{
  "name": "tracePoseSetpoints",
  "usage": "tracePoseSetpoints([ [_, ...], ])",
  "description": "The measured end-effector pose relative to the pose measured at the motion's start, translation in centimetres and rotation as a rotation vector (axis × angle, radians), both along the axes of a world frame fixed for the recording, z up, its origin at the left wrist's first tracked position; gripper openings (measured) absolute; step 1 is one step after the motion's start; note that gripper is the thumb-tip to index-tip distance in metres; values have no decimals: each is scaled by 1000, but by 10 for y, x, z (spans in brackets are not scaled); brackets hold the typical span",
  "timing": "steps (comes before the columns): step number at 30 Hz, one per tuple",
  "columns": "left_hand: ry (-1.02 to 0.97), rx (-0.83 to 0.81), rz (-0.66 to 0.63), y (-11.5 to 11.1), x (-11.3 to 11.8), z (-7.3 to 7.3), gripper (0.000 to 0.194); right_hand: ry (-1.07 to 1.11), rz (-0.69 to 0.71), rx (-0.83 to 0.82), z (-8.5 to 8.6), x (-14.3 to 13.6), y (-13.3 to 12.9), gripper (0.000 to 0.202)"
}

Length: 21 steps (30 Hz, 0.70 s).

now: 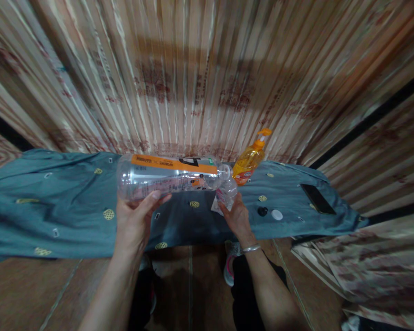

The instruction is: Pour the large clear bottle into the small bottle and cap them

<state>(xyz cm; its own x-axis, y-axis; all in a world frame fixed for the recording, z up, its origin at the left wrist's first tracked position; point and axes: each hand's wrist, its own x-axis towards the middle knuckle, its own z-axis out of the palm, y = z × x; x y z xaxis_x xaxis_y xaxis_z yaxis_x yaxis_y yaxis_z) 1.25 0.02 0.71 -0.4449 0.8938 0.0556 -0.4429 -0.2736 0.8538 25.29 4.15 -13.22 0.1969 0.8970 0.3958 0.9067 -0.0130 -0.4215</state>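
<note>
My left hand (136, 220) is wrapped round the base end of a large clear plastic bottle (169, 177) with an orange and silver label. The bottle lies level in the air, its neck pointing right. In my right hand (236, 215) is a smaller clear plastic bottle (228, 191), partly hidden by the fingers. The large bottle's mouth is at the small bottle's top; I cannot tell if they touch. Just behind them stands an orange pump bottle (247, 163) with yellow-orange liquid. No liquid is clearly visible in either clear bottle.
A teal cloth with yellow prints (79, 207) covers the long narrow table. To the right lie a black cap (262, 211), a white round lid (277, 214) and a dark phone (317, 199). A pleated patterned curtain (193, 92) hangs behind, with black poles at both sides.
</note>
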Motion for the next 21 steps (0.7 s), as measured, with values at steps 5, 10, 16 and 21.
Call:
tracePoseSetpoints([
  [5,11,-1,-4,0,-1,-1,46,8,2,13,-1,0,0,52],
  [10,6,-6,-2,0,-1,-1,46,12,11,34,-2,1,1,58],
  [16,20,-12,-2,0,0,0,44,7,15,39,-5,2,1,58],
  [21,30,-13,-1,0,0,0,44,14,31,36,-4,4,1,59],
])
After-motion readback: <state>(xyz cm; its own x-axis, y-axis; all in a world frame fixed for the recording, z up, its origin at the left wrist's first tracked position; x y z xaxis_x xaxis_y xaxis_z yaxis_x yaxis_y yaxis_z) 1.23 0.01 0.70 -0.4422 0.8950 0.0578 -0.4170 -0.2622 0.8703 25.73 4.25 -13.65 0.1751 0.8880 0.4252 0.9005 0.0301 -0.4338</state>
